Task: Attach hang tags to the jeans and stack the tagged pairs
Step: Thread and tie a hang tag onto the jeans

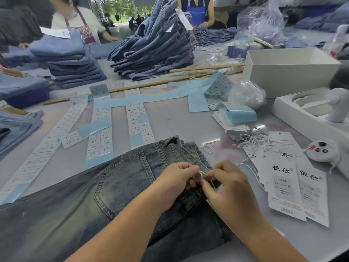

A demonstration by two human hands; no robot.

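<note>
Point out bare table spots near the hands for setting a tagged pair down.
Barest patch: grey table between the label strips and the tag pile, beyond the jeans. A narrow bare strip shows at near right, below the hang tags. Left and far side are crowded with strips and jeans stacks.

Faded blue jeans (120,188) lie flat, back pocket up, waistband toward 1 o'clock. White string (201,174) looped at waistband. White printed hang tags (294,186) fanned at 3 o'clock, just beside them.
</note>
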